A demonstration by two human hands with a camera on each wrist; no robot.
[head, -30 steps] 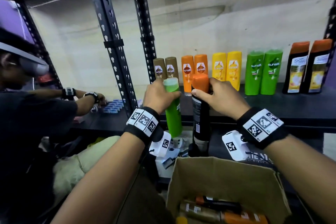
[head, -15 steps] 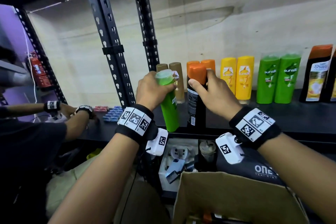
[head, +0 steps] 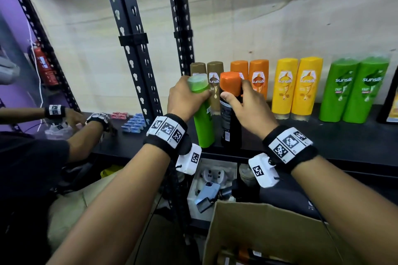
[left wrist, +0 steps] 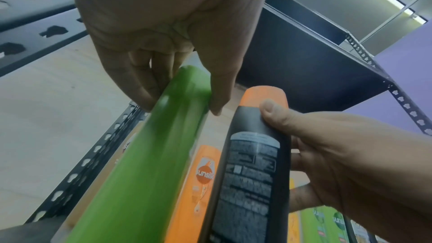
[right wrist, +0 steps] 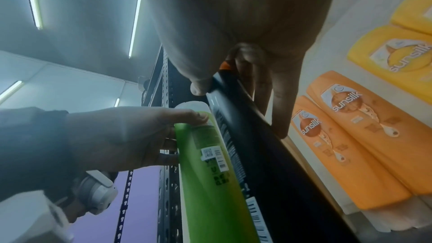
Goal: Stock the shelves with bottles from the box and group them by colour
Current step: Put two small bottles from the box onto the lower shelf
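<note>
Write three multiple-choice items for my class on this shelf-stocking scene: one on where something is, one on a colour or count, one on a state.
1. Where do the yellow bottles stand on the shelf?
A. Between the orange pair and the green pair
B. Left of the brown pair
C. Inside the cardboard box

2. What colour is the cap of the black bottle in the right hand?
A. White
B. Orange
C. Purple

3. What is the left hand doing?
A. Resting flat on the shelf
B. Hanging idle
C. Gripping the green bottle near its top

Answers:
1 A, the head view shows orange bottles left of them and the green pair right.
2 B, the cap is orange in every view.
3 C, its fingers and thumb wrap the bottle.
</note>
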